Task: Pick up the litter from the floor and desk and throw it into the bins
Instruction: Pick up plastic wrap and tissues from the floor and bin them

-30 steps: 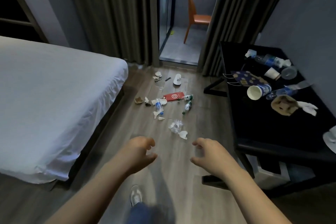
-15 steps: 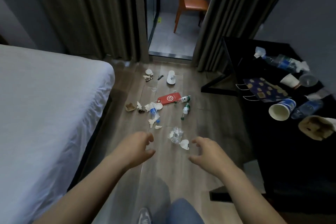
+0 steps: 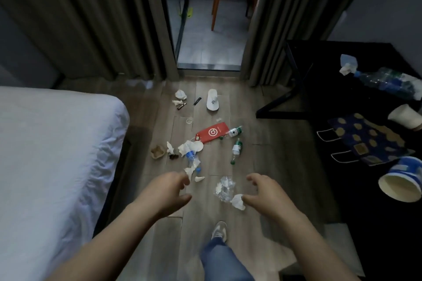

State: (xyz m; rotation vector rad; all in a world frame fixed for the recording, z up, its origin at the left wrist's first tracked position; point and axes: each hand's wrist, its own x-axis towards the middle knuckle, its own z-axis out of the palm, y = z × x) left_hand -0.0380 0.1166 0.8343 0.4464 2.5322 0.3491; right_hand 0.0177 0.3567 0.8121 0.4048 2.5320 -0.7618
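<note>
left hand (image 3: pixel 169 191), right hand (image 3: pixel 267 194) loosely curled, holding nothing, two green-label bottles (image 3: pixel 236 148), one red packet (image 3: pixel 212 132), one slipper (image 3: pixel 212 99), open strip between bed (image 3: pixel 109 143) and desk (image 3: pixel 342 189)

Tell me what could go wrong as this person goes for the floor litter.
1. The green-labelled bottle lies on its side ahead of the shoe; a step forward could kick it or land on it.
2. The crumpled clear wrapper and white tissue look light and loose; the right hand might grab only one.
3. The small blue cap could be overlooked in the dim light.
</note>
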